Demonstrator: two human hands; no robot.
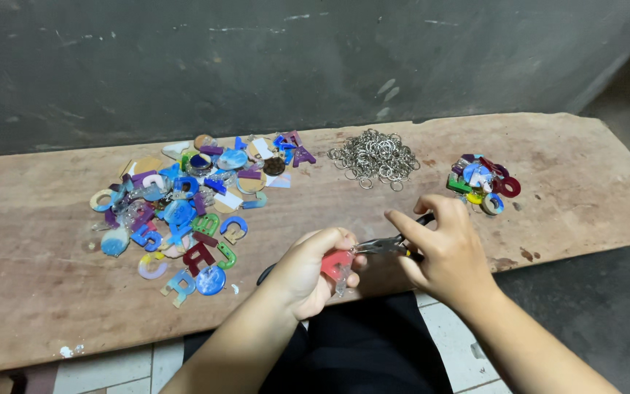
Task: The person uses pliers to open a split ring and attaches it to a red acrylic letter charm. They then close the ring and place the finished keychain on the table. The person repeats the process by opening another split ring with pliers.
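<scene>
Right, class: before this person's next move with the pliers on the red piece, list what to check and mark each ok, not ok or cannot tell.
1. Left hand has a firm grip on the red piece: ok, pinched between thumb and fingers.
2. Right hand holds the pliers: ok.
3. Plier tips meet the top edge of the red piece: ok, they touch there.
4. A ring is in the plier tips: cannot tell, too small to see.
5. Spare metal rings lie on the wooden board: ok, piled beyond the hands.
6. Pile of coloured letters lies apart from the hands: ok.
</scene>
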